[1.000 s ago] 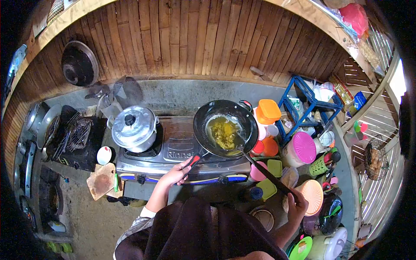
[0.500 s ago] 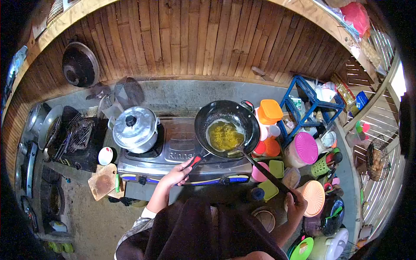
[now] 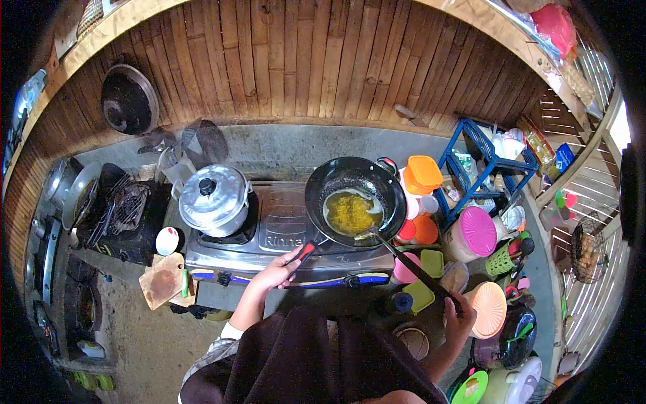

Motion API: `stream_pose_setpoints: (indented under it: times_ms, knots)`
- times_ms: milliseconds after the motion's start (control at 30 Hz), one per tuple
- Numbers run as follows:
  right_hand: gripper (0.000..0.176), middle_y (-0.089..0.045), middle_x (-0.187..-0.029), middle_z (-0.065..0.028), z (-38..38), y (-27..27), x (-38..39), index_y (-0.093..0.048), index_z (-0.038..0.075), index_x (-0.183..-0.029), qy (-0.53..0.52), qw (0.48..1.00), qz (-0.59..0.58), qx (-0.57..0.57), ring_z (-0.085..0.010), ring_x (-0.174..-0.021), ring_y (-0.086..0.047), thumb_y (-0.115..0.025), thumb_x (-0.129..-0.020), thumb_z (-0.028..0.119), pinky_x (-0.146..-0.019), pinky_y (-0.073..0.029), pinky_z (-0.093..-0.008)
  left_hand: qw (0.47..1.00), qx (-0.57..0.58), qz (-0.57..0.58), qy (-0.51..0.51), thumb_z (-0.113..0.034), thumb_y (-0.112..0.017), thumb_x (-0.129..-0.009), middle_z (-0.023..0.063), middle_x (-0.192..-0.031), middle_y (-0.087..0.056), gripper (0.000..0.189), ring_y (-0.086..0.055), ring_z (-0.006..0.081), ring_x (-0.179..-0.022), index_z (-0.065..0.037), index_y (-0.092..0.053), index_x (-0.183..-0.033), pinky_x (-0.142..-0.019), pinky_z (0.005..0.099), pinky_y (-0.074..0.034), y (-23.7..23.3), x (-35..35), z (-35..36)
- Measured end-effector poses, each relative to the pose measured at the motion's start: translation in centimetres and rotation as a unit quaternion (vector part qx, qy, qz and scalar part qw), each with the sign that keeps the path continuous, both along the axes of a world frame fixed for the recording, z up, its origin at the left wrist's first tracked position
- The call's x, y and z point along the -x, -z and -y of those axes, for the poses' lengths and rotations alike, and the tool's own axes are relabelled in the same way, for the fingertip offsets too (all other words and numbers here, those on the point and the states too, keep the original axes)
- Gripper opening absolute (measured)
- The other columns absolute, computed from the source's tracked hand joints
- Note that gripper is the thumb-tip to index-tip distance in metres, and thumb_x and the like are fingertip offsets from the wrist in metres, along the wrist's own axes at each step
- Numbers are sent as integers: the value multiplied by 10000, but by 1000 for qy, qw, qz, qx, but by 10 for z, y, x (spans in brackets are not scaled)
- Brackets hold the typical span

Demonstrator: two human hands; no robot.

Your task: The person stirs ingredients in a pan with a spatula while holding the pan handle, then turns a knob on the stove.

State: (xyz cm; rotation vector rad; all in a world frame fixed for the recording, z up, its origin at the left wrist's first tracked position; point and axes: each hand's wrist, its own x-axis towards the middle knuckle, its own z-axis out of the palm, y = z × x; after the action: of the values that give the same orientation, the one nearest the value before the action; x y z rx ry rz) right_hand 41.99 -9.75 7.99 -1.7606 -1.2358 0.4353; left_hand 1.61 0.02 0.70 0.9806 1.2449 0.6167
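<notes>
My left hand (image 3: 276, 272) is closed around the red and black handle of a black wok (image 3: 317, 185), which sits on the right side of the stove. Yellow bits in foamy oil (image 3: 352, 211) lie at the wok's bottom. In my right hand (image 3: 460, 315) is the long dark handle of a spatula (image 3: 418, 271). Its tip rests in the wok at the near edge of the oil. The burner under the wok is hidden.
A lidded aluminium pot (image 3: 214, 202) stands on the left of the steel stove (image 3: 289, 209). Further left are a cutting board (image 3: 162, 281) with a green-handled knife and a small white bowl (image 3: 167, 240). Plastic containers (image 3: 422, 175) and a blue rack (image 3: 484, 145) crowd the right side.
The whole view has shifted slightly to the right in the frame. Both hands keep their grips, and the spatula tip stays at the near side of the wok.
</notes>
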Motion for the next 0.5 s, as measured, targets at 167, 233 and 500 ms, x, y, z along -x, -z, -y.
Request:
stream_pose_setpoints:
  times_ms: [167,233,500]
  knots:
    - [231,-671,-897,-137,-1,2,4,-650,-20,-959,-2,1000,25,3,-199,-834,-639,-675,-734,26,-784,-489,-316,1000,-8,8,3,-234,-443,-943,-32,-569,-413,491,-354,47,-417,-310,-272,-1397,-375,193,-312,1,0,1]
    - [193,-489,-643,41,-2,5,5,-645,-6,-966,-23,998,33,-42,-30,-557,-397,-654,-777,30,-479,-302,-193,1000,-9,3,2,-235,-442,-943,-31,-568,-414,493,-355,47,-415,-308,-269,-1398,-375,193,-310,3,0,1]
    - [218,-586,-766,-6,-8,7,17,-630,-26,-987,-66,997,-10,-50,-65,-686,-502,-651,-775,21,-607,-403,-207,1000,-23,-3,-1,-238,-444,-944,-32,-560,-416,489,-349,46,-409,-303,-273,-1397,-373,193,-302,4,2,4]
